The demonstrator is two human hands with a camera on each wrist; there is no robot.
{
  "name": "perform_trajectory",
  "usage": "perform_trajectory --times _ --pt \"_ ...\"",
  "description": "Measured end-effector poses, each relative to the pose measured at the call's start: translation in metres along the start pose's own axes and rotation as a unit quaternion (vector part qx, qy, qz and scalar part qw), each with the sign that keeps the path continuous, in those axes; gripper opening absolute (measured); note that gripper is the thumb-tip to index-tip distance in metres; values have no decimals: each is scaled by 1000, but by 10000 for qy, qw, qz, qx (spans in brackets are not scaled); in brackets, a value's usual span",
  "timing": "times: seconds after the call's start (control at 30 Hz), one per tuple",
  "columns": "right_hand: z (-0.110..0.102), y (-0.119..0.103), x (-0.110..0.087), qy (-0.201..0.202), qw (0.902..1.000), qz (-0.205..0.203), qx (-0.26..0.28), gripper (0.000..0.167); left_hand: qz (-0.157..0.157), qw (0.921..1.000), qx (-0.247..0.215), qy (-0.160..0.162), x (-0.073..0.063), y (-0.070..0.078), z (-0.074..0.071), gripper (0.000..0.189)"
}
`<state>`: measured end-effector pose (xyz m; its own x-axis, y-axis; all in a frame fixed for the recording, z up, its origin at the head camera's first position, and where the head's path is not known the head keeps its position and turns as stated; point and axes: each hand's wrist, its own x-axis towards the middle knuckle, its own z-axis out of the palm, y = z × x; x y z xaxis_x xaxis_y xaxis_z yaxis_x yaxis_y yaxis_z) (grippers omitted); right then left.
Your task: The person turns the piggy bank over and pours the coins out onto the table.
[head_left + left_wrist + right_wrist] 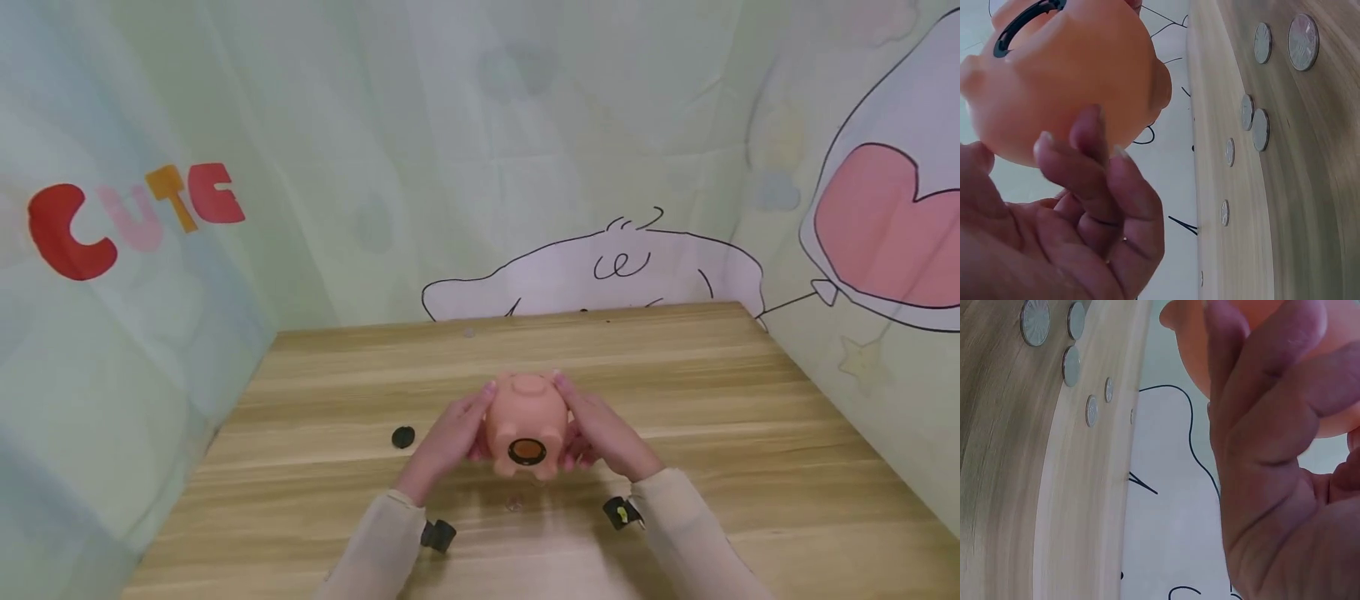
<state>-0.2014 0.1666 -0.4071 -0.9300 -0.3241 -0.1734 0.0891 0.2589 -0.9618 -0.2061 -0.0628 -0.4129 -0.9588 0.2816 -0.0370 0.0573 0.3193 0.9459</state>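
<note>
A pink piggy bank (527, 412) is held up between both hands, tipped so that the round black-rimmed opening (527, 452) in its underside faces the head camera. My left hand (450, 433) grips its left side, thumb along the top and curled fingers beneath, as the left wrist view shows. On the opposite side my right hand (606, 429) holds it the same way, fingers bent against the body. Below the bank, several silver coins (1260, 130) lie on the wooden table (337, 483). A round black plug (403, 437) sits on the table to the left of my left hand.
One small coin (468, 333) lies near the table's back edge, another (514, 503) in front of the bank. Printed curtains (375, 167) hang round the back and sides of the table. A dark wrist-camera mount (438, 535) juts from each sleeve.
</note>
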Motion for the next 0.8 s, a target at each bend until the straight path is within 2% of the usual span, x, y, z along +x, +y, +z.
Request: perform_trajectory --times 0.23,0.4,0.47,0.63,0.8 --pt "-2 0 0 -27 10000 2 44 76 22 9997 26 -260 -2 4 -5 69" --pt "-8 3 -2 173 9994 -231 203 65 44 9991 9 -421 -3 4 -10 62" --pt "-10 4 -2 165 9986 -420 270 68 117 9985 -85 -523 -3 3 -11 63" --pt "-14 9 -1 -85 9953 -910 334 79 410 9974 -294 -518 -3 1 -14 73" --pt "-15 12 -3 -232 9922 -1185 314 83 536 9960 -506 -497 -4 -1 -14 82"
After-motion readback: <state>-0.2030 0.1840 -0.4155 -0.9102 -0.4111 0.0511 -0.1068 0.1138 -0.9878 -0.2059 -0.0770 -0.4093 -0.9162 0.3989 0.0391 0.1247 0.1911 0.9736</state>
